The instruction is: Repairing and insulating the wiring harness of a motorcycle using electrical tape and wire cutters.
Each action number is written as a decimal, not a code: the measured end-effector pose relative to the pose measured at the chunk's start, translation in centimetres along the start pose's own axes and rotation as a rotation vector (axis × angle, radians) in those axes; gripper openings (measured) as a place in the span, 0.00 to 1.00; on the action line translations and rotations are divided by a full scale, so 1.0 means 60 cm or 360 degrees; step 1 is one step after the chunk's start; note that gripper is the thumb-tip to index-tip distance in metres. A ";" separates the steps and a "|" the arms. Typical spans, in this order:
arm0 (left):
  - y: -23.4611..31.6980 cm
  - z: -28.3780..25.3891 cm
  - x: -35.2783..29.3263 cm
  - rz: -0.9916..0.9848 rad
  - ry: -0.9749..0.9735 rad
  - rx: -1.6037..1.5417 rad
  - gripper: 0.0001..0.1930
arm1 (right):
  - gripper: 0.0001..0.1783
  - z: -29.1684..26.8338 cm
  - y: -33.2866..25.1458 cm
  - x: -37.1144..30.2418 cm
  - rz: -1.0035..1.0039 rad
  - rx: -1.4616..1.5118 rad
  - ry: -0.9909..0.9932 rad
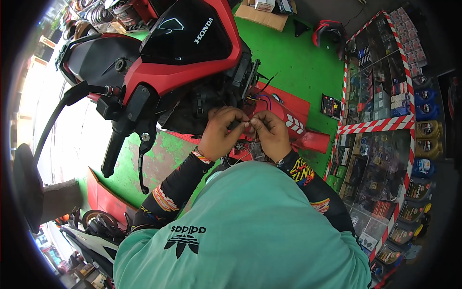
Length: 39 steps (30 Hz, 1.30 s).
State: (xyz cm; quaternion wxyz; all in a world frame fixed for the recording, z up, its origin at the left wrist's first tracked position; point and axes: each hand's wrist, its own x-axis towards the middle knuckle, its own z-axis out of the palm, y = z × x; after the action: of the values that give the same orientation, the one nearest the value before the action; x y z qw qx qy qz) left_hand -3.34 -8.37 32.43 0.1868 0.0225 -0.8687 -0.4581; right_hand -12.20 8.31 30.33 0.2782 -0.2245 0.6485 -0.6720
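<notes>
My left hand [221,132] and my right hand [272,135] meet in front of my chest, each with thumb and finger pinched. Their fingertips nearly touch over a thin wire [254,145] that hangs down between them; its end is hidden by the fingers. Just beyond, loose dark and coloured wires [263,98] stick out of the opened front of a red and black scooter [166,72]. A red panel with white chevrons [294,124] lies beside my right hand. To the left are the scooter's handlebar grip [112,150] and brake lever [143,167].
A glass display case [377,124] edged in red and white tape stands at the right, with several bottles [425,129] behind it. A mirror [26,188] juts out at far left. A black box [331,105] lies on the green floor [276,55]. Another motorbike [91,241] stands lower left.
</notes>
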 end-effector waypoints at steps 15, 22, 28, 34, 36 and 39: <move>-0.015 -0.012 0.002 0.0294 -0.0013 0.0083 0.05 | 0.07 -0.009 0.008 -0.001 0.0325 0.0390 -0.0089; -0.008 -0.023 0.014 -0.0182 -0.0261 -0.0417 0.06 | 0.05 -0.016 -0.015 -0.012 -0.0316 -0.0401 -0.0067; 0.001 -0.039 0.026 -0.0294 -0.0532 -0.0583 0.08 | 0.04 -0.015 -0.027 -0.014 -0.0484 -0.0583 -0.0074; -0.013 -0.045 0.030 -0.0148 -0.0634 -0.0542 0.06 | 0.05 -0.014 -0.020 -0.017 -0.0379 -0.0474 -0.0118; -0.013 -0.044 0.030 -0.0113 -0.0641 -0.0525 0.06 | 0.05 -0.014 -0.020 -0.016 -0.0328 -0.0430 -0.0110; -0.010 -0.045 0.030 -0.0110 -0.0614 -0.0538 0.07 | 0.04 -0.015 -0.019 -0.015 -0.0329 -0.0454 -0.0126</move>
State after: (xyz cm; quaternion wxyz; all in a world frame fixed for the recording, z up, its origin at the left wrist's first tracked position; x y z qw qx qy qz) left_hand -4.16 -11.23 33.85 0.0029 -0.0673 -0.7981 -0.5988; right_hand -12.22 9.55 31.45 0.1984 -0.3535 0.6993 -0.5887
